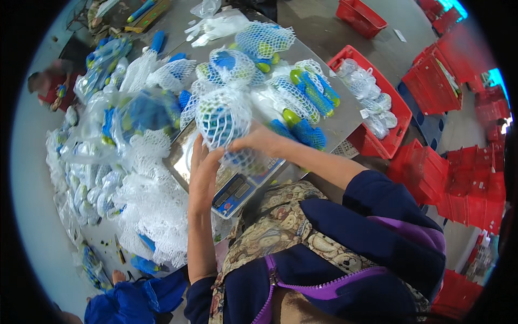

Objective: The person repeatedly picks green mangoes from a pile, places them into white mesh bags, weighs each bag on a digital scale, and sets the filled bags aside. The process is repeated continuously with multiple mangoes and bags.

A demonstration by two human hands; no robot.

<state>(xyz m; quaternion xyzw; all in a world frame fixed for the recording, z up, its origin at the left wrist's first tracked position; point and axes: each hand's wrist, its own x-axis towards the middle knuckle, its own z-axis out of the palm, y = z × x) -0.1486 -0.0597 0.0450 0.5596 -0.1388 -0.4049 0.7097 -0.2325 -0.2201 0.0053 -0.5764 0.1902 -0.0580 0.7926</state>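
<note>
A white foam net (224, 111) wraps a bundle of green produce in blue netting, held up in front of me. My left hand (203, 172) supports its lower left side, with fingers and thumb against the net. My right hand (257, 139) grips it from the right. Under my hands stands a digital scale (234, 196) with a blue frame and a metal pan (181, 162). Below my right hand, more blue-netted produce (247, 160) is blurred and partly hidden, so I cannot tell whether it belongs to the held bundle.
Loose white foam nets (149, 202) pile up left of the scale. Netted green produce (309, 91) lies to the right, white gloves (220, 26) farther back. A red crate (398, 117) of wrapped bundles stands beyond the table edge. Other people are at the left and lower left.
</note>
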